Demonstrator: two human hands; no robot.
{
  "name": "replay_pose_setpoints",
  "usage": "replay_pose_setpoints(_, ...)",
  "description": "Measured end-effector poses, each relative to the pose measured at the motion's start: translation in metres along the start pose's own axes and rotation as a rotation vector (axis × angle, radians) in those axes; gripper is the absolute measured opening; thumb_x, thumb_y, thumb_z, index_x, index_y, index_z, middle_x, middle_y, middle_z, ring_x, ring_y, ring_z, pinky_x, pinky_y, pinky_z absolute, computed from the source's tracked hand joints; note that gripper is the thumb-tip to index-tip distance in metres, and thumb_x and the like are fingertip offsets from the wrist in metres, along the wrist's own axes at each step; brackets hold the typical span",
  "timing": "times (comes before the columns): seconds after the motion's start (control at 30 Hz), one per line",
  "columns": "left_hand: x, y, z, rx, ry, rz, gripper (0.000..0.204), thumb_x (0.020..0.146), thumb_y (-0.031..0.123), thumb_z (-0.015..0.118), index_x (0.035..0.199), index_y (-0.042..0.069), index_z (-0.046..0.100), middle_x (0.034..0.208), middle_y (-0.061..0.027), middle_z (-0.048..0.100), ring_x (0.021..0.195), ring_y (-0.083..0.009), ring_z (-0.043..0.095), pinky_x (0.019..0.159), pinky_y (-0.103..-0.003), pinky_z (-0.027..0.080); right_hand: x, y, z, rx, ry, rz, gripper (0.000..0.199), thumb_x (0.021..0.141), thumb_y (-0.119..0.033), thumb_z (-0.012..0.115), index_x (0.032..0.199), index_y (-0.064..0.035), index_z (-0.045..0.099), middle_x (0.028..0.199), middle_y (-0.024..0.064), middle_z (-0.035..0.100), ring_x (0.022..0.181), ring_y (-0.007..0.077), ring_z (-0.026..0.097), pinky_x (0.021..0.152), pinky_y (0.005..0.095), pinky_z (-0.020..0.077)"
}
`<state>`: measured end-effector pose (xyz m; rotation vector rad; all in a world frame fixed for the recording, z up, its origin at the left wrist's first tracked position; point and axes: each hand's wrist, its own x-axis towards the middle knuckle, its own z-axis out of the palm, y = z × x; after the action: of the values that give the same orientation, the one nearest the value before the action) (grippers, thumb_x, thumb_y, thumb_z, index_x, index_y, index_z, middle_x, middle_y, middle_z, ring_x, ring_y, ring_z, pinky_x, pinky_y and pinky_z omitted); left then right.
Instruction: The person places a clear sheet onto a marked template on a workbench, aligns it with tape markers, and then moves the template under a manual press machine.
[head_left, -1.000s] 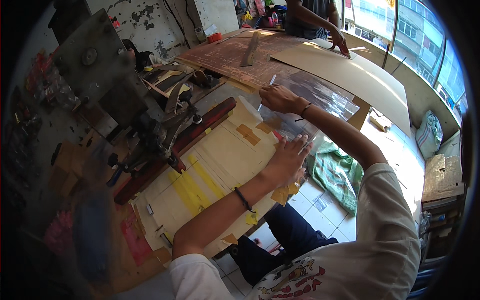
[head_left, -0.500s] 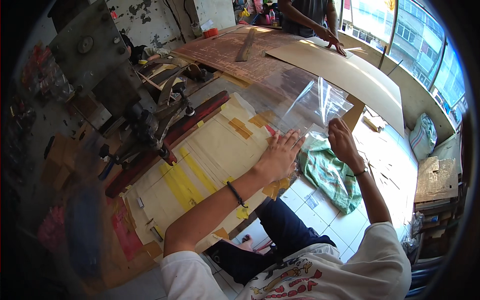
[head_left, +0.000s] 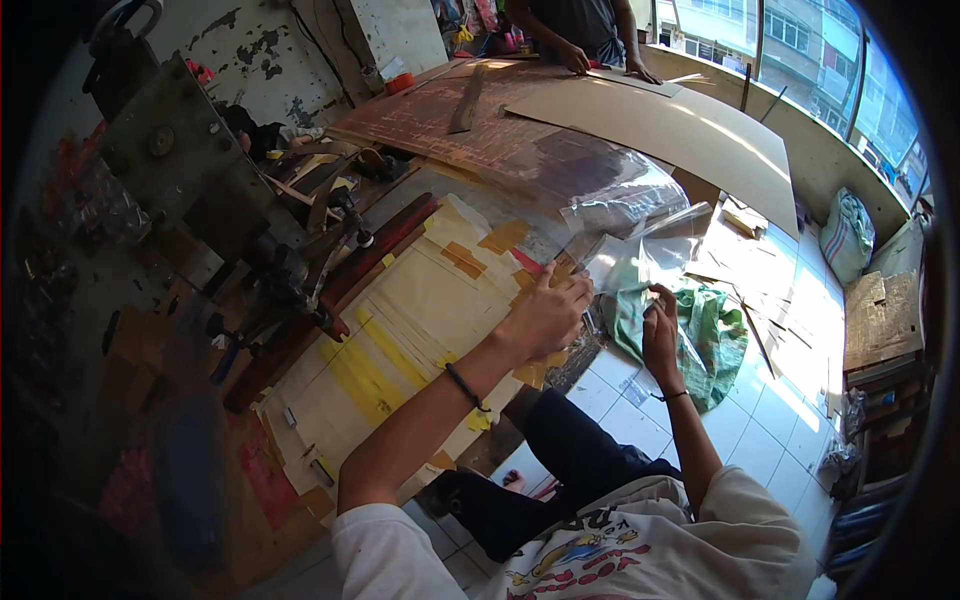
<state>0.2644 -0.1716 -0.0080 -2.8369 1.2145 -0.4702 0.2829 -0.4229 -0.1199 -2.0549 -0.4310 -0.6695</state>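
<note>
A clear plastic sheet (head_left: pixel 618 207) curls over the bench's right edge and catches the light. My right hand (head_left: pixel 660 335) pinches its near, hanging part above the green woven sack (head_left: pixel 712 335). At the bench edge my left hand (head_left: pixel 548 318) has bent fingers closed on the sheet's left part; the fingertips are partly hidden. Left of this hand lies a cream board (head_left: pixel 400 310) with yellow strips and brown tape patches. The sack sits below and behind my right hand.
A dark press machine (head_left: pixel 190 170) with a red bar (head_left: pixel 385 240) stands left. Farther off, a person (head_left: pixel 580 30) works over a large beige sheet (head_left: pixel 660 120) on the brown table (head_left: pixel 400 115). Scraps litter the tiled floor (head_left: pixel 640 415); another sack (head_left: pixel 847 240) leans right.
My right hand has come down and toward me with the plastic. My left fingers have drawn together from a spread pose. The sheet now bends over more. The other person's hands have moved apart.
</note>
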Motion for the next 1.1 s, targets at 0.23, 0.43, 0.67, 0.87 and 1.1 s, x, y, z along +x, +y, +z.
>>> replay_pose_setpoints(0.23,0.006,-0.004,-0.017,-0.234,0.464,-0.139,0.051,0.088,0.021,0.064,0.133,0.002,0.05,0.133,-0.0183,0.049,0.127,-0.0339,0.047,0.11,-0.048,0.034,0.057,-0.017,-0.002,0.225,-0.131,-0.06,0.027,0.095,-0.014,0.042,0.074,0.0026,0.047,0.137,0.0178,0.056,0.115,0.033,0.058,0.1,0.0393,0.0436)
replay_pose_setpoints(0.43,0.005,-0.003,-0.023,-0.227,0.378,-0.2,0.053,0.091,0.018,0.058,0.139,0.002,0.041,0.14,-0.0199,0.043,0.127,-0.0364,0.044,0.109,-0.052,0.031,0.024,0.005,-0.012,0.182,-0.166,0.017,0.032,0.096,-0.014,0.044,0.07,0.0022,0.049,0.14,0.0171,0.054,0.133,0.0354,0.048,0.11,0.0426,0.037)
replay_pose_setpoints(0.67,0.045,-0.037,-0.032,-0.41,0.376,-0.278,0.048,0.1,0.027,0.042,0.139,-0.001,0.046,0.145,-0.0215,0.045,0.137,-0.0347,0.041,0.116,-0.048,0.024,0.063,-0.007,-0.011,0.183,-0.161,-0.175,0.045,0.104,-0.024,0.04,0.071,0.0021,0.054,0.129,0.0094,0.064,0.134,0.0336,0.047,0.11,0.0428,0.038)
replay_pose_setpoints(0.87,0.069,-0.107,-0.02,-1.126,0.012,-0.581,0.058,0.105,0.043,0.036,0.133,-0.003,0.058,0.139,-0.0172,0.058,0.135,-0.0275,0.048,0.116,-0.036,0.03,0.087,-0.009,-0.006,0.303,-0.111,-0.16,0.053,0.107,-0.032,0.037,0.083,0.0045,0.065,0.114,0.008,0.071,0.123,0.0315,0.055,0.1,0.0406,0.0442)
replay_pose_setpoints(1.1,0.063,-0.104,0.008,-0.482,0.2,-0.446,0.059,0.097,0.047,0.05,0.134,0.002,0.059,0.14,-0.0127,0.058,0.138,-0.0263,0.046,0.115,-0.037,0.034,0.014,0.082,0.003,-0.061,-0.23,0.064,0.038,0.102,-0.016,0.043,0.08,0.0055,0.064,0.107,0.0146,0.068,0.113,0.0338,0.058,0.098,0.0413,0.0449)
